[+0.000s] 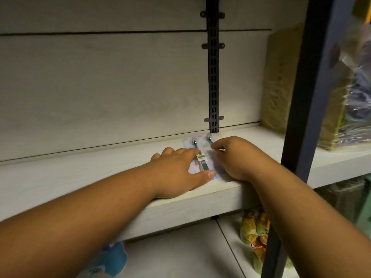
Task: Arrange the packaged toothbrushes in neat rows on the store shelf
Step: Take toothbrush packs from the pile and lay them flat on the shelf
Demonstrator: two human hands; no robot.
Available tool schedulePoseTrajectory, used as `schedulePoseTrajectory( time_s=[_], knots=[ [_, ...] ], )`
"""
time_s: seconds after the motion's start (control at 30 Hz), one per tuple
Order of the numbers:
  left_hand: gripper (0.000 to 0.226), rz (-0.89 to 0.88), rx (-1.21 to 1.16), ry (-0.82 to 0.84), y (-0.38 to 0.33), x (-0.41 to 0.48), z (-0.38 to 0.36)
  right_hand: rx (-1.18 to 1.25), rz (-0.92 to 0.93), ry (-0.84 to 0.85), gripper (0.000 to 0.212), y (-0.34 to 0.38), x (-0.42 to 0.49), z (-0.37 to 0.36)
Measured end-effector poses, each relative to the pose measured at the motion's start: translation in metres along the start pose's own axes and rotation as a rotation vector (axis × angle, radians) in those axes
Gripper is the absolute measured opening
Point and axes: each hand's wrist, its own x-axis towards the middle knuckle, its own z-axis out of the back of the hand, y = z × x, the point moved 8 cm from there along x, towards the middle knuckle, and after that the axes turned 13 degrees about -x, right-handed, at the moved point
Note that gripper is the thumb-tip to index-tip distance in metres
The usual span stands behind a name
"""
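The left hand's fingers point(190, 152) lie straight and flat on the left packaged toothbrush point(202, 160), thumb at its near end. The right hand's fingers point(217, 147) are curled and grip the right packaged toothbrush point(209, 151) at its right edge. Left hand point(180, 169) and right hand point(234, 157) sit close together. Both packs lie flat, side by side and touching, heads toward the back, on the pale wooden shelf point(80, 177) in front of a black slotted upright point(213, 77). Plastic-wrapped goods point(351, 101) stand to the right, beyond a dark post point(301, 97). Yellow-green packets point(257, 233) lie on the shelf below.
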Motion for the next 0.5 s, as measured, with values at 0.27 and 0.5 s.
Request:
schedulePoseTrajectory(
  time_s=[0.27,0.5],
  knots=[
    [0.082,0.03,0.012,-0.041,0.0,0.001,0.001,-0.183,0.037,0.098,0.051,0.006,-0.001,0.001],
    [0.082,-0.042,-0.098,-0.098,-0.002,-0.007,0.01,0.07,-0.022,-0.119,0.042,-0.006,0.0,0.008]
  ],
)
